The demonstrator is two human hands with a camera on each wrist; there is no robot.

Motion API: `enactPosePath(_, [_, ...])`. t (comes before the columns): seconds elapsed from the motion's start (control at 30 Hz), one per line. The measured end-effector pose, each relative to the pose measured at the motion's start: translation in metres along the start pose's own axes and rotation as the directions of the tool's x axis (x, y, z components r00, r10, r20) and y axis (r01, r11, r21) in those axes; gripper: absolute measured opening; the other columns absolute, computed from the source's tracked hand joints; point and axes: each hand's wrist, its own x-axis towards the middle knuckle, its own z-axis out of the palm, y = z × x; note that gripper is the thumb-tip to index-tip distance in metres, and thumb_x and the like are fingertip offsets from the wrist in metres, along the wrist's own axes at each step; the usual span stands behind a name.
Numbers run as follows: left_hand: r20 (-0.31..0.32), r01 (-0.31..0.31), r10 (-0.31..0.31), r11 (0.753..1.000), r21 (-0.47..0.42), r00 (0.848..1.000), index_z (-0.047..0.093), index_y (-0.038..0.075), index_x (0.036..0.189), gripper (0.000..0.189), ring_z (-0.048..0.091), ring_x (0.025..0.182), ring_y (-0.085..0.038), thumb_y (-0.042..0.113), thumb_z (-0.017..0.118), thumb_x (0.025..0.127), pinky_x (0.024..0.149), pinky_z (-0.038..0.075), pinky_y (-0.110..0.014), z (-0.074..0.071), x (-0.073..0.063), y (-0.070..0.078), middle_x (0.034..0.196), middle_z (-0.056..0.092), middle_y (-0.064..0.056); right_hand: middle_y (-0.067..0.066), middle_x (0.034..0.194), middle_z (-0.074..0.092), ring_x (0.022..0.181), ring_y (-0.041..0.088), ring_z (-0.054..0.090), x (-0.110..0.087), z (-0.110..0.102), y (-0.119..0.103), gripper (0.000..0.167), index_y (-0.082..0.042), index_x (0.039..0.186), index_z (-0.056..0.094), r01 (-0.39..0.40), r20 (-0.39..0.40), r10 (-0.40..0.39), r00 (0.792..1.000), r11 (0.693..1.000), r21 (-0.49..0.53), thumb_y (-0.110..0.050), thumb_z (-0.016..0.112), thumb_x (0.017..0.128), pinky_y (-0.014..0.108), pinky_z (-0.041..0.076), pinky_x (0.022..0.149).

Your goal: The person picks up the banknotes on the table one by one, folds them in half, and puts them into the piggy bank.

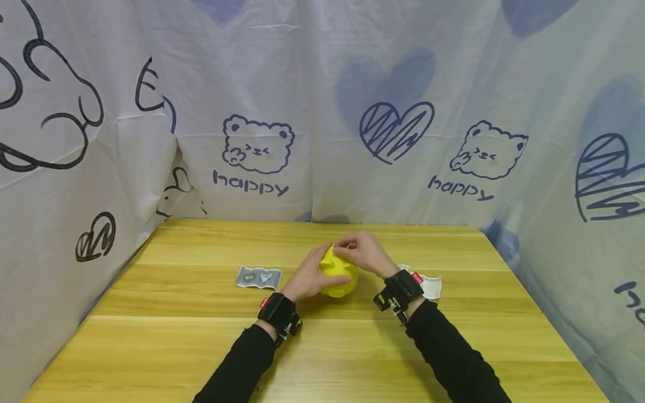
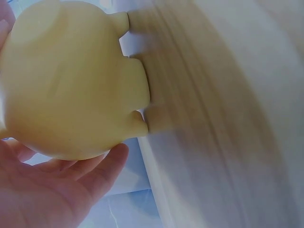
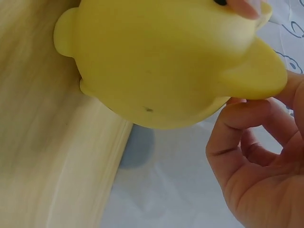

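A yellow piggy bank point(image 1: 339, 284) with a round body, stubby feet and ears stands on the wooden table between my two hands. My left hand point(image 1: 308, 275) holds it from the left, with the thumb across its near side. In the left wrist view, the fingers point(image 2: 102, 175) curve along the body point(image 2: 71, 90). My right hand point(image 1: 367, 254) is at the top right of the bank. The right wrist view shows its bent fingers and thumb pinching the ear point(image 3: 259, 71). Part of the bank's top is hidden behind the hands.
A grey-blue printed note point(image 1: 258, 277) lies on the table point(image 1: 342, 358) left of the bank. Whitish paper slips point(image 1: 431, 286) lie to the right, partly behind the right wrist. White cloth with drawings point(image 1: 322, 168) encloses the back and sides.
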Motion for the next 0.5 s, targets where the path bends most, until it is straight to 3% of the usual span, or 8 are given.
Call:
enactPosePath(0.1, [0.002,0.002,-0.002,1.000,0.000,1.000,0.025,0.020,0.156,0.103,0.050,0.121,-0.027,0.060,0.076,0.076,0.098,0.047,-0.045,0.0000,0.0005,-0.0003,0.151,0.037,-0.013,0.006,0.106,0.073,0.100,0.026,0.068,-0.0004,0.0001,-0.0004,0.025,-0.009,0.112,0.075,-0.011,-0.002,0.011,1.000,1.000,-0.016,-0.025,0.068,0.093,0.036,0.057,0.083])
enactPosePath(0.3, [-0.002,-0.009,0.009,1.000,0.001,1.000,0.026,0.021,0.156,0.102,0.051,0.117,-0.026,0.061,0.076,0.075,0.096,0.048,-0.043,0.0002,0.0011,-0.0009,0.149,0.039,-0.013,0.005,0.100,0.071,0.086,0.019,0.065,-0.0016,0.0030,0.0027,0.024,-0.007,0.111,0.072,0.019,-0.055,-0.020,0.998,1.000,-0.020,-0.021,0.070,0.092,0.032,0.055,0.075])
enactPosePath(0.5, [-0.004,-0.010,0.010,1.000,0.006,1.000,0.027,0.019,0.156,0.102,0.051,0.116,-0.027,0.059,0.076,0.076,0.095,0.048,-0.043,0.0001,0.0005,0.0002,0.148,0.039,-0.014,0.004,0.098,0.073,0.081,0.017,0.066,-0.0038,0.0031,0.0021,0.020,-0.007,0.106,0.074,0.051,-0.090,-0.054,0.994,0.998,-0.036,-0.021,0.071,0.091,0.030,0.055,0.072])
